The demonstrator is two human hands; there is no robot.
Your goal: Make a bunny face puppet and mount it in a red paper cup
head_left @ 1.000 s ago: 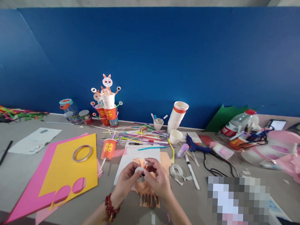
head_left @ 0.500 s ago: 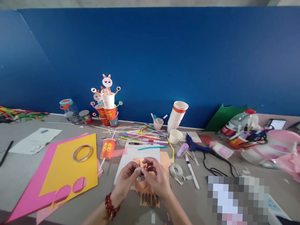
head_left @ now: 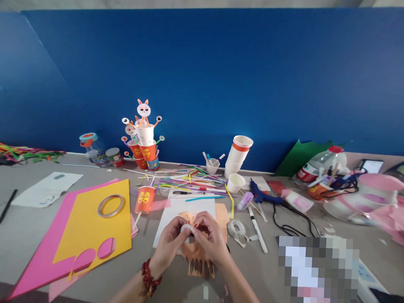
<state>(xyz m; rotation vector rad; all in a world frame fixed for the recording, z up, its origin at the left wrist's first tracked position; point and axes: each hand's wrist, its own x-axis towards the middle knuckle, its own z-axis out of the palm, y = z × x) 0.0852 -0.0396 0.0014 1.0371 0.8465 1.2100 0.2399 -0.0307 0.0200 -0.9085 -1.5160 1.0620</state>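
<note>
My left hand (head_left: 172, 239) pinches a small white paper disc (head_left: 186, 228) between thumb and fingers, low in the middle of the view. Close against it, my right hand (head_left: 210, 236) has its thumb and fingertips closed at the disc's right edge. Small orange-red bits show at the fingertips, too small to make out fully. Beneath both hands lies a cut-out sheet of orange paper (head_left: 200, 263) with a fringe of slots, partly over a white sheet (head_left: 164, 223). A red bead bracelet (head_left: 150, 279) circles my left wrist.
Yellow card (head_left: 94, 227) and a tape roll (head_left: 110, 206) lie left, near an orange paper cup (head_left: 145, 200). Behind are scattered sticks (head_left: 194, 180) and stacked cups with rabbit figures (head_left: 144, 135). A glue gun (head_left: 263, 193), tape dispenser (head_left: 237, 229) and white marker (head_left: 258, 230) lie right.
My fingers have shifted slightly around the white disc, the right fingertips drawing nearer the left ones. The view has moved very little; the things on the table stay put.
</note>
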